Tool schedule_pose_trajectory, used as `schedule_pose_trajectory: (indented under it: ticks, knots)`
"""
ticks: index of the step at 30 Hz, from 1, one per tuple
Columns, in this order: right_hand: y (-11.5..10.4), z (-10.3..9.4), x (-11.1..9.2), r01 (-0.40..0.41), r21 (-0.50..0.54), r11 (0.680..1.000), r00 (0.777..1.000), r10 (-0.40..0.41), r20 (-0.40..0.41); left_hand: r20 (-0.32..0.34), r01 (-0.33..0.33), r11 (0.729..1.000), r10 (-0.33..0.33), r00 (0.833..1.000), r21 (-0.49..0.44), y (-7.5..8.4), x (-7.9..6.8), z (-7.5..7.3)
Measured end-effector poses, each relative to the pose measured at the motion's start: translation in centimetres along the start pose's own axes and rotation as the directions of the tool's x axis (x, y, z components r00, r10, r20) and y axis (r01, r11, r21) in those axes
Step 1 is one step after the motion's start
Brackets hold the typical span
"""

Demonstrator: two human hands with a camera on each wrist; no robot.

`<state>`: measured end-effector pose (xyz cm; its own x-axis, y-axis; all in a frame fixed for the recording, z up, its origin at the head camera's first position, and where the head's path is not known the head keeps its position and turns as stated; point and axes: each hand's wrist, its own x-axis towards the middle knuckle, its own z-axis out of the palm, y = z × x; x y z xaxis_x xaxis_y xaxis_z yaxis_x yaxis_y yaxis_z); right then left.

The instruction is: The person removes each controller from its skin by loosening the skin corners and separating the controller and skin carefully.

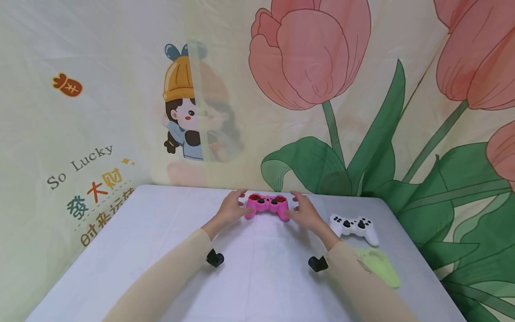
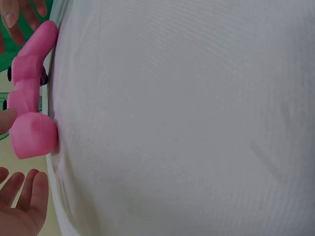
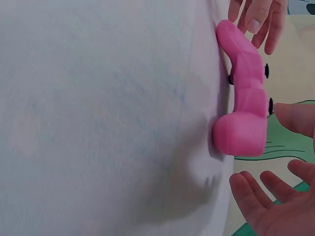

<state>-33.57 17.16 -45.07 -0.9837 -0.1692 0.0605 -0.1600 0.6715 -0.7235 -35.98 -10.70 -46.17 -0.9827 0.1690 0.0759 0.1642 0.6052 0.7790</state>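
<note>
Looking at a pink controller (image 1: pixel 267 207) up near the 12 o'clock edge of the table (image 1: pixel 181 219), with the left hand (image 1: pixel 229 209) at its 9 and the right hand (image 1: pixel 306 214) at its 3. Would call both loosely open, with relaxed fingers and nothing gripped; can't confirm any thumb contact. Would worry about that far edge first — could easily shove the controller over it by pushing from 6 o'clock with the thumbs. Might also spin it by squeezing one side early, or press a stick (image 3: pixel 270 106) by landing the right thumb (image 3: pixel 296 118) too far in. Watch the right sleeve (image 1: pixel 362 286) too: angled across part of a green piece (image 1: pixel 385 270), near a white controller (image 1: pixel 356 229) at roughly 4 o'clock from the pink one. Could knock either by pulling back low — maybe by snagging the black wrist piece (image 1: pixel 318 264).
</note>
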Motion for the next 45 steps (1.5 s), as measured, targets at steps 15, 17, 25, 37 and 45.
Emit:
schedule_pose_trajectory:
  ticks: [15,17,25,37,45]
  knots:
    - [0.5,2.6,2.2,-0.086,0.017,0.996,0.996,0.086,-0.010,0.040,0.025,1.000,-0.024,0.999,-0.018,-0.8,0.9,1.4]
    - [0.7,2.7,2.4,-0.098,0.021,0.995,0.995,0.098,-0.012,0.039,0.033,0.999,-0.033,0.999,-0.014,-0.8,1.0,1.6]
    - [0.7,2.8,2.5,-0.131,0.023,0.991,0.991,0.131,-0.006,0.028,0.041,0.999,-0.042,0.999,0.012,-0.3,1.1,2.0]
    - [0.6,2.7,2.3,-0.133,0.021,0.991,0.991,0.133,0.008,0.035,0.033,0.999,-0.034,0.999,0.025,-0.3,1.4,2.4]
    - [0.7,3.0,2.2,-0.122,0.016,0.992,0.993,0.122,0.001,0.012,0.046,0.998,-0.047,0.999,0.038,-0.2,1.3,2.5]
